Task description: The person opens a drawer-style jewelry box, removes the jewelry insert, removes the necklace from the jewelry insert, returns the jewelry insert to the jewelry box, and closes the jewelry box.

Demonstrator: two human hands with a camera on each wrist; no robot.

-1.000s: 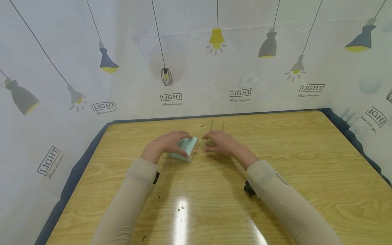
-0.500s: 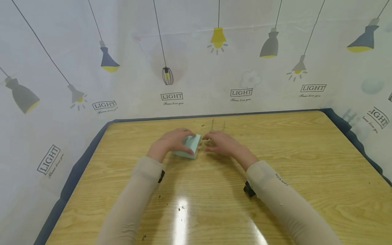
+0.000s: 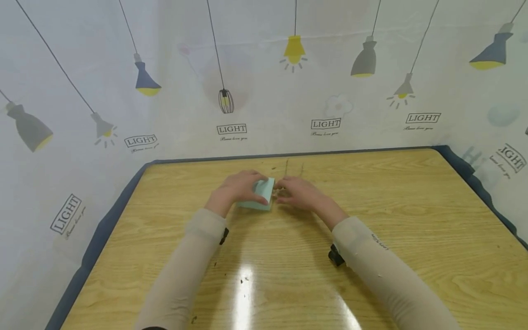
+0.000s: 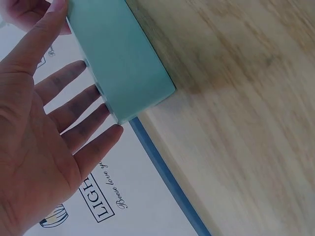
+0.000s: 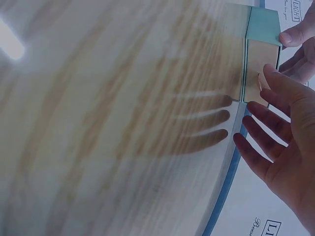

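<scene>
A mint-green box [image 3: 264,189] is held by my left hand [image 3: 243,185] near the back middle of the table. In the left wrist view, thumb and fingertips grip opposite edges of the box [image 4: 118,54]. The right wrist view shows its tan end face [image 5: 261,54], with a small pale tab [image 5: 260,82] standing out from it. My right hand [image 3: 303,192] is at that end. Its thumb and index finger lie on either side of the tab with a gap between them, the other fingers spread; whether they touch the tab is unclear.
The wood-patterned table [image 3: 392,201] has a dark blue edge [image 3: 198,161] at the back. Behind it hangs a white curtain [image 3: 272,101] printed with lamps. Small dark specks [image 3: 246,278] dot the tabletop.
My left hand has moved the box to the right and slightly back, so its end now meets my right fingertips. The right hand has stayed nearly in place.
</scene>
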